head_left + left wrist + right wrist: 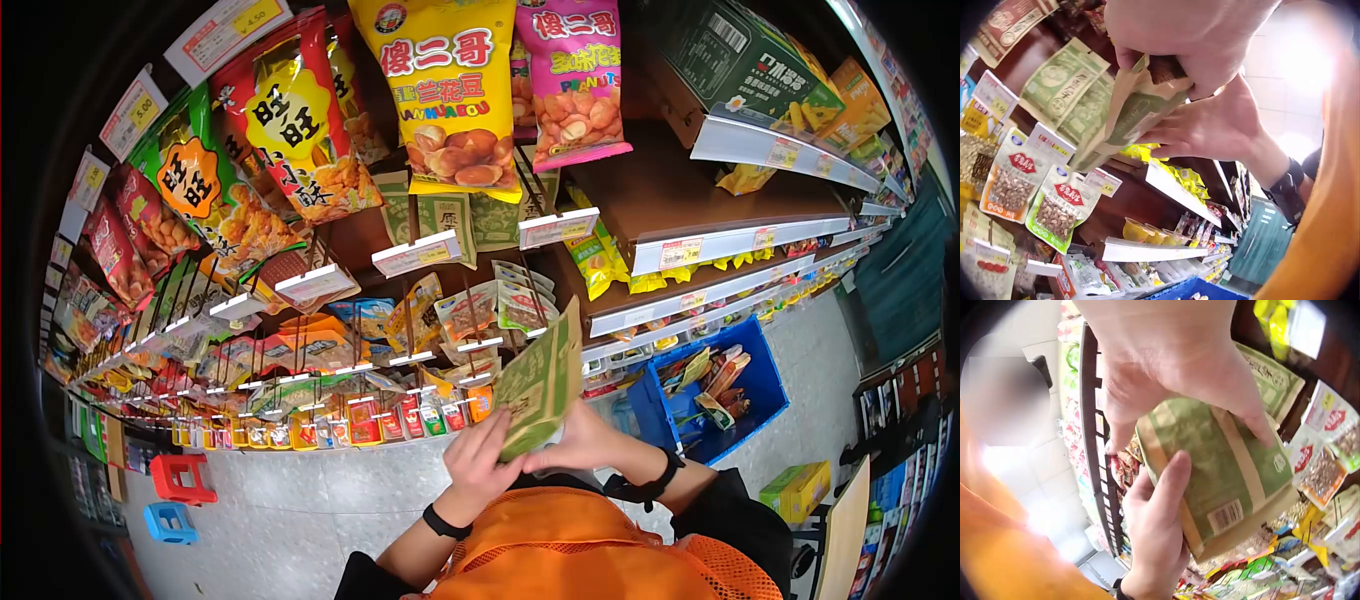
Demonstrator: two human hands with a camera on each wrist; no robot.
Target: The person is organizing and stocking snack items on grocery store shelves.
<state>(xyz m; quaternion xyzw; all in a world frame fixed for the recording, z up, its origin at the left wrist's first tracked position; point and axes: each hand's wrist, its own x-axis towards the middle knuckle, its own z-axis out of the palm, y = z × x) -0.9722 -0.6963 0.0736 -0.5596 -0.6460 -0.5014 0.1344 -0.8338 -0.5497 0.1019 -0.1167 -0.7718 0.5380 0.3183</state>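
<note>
A green-and-tan paper snack bag (540, 380) is held up in front of the shelves, tilted, and its barcode side shows in the right wrist view. My left hand (478, 460) grips one edge of this bag, the thumb lying flat on its face (1222, 469). On the other side, my right hand (580, 440) is spread with straight fingers against the bag, as the left wrist view shows its palm (1222, 125). Similar green bags (440, 222) hang on hooks behind a price tag, just beyond the held one.
Hanging snack bags fill the rack, among them a yellow bean bag (450, 100) and a pink peanut bag (575, 90). A blue bin (765, 375) with several packets stands on the floor at right. Red (183, 478) and blue stools (170, 522) stand at left.
</note>
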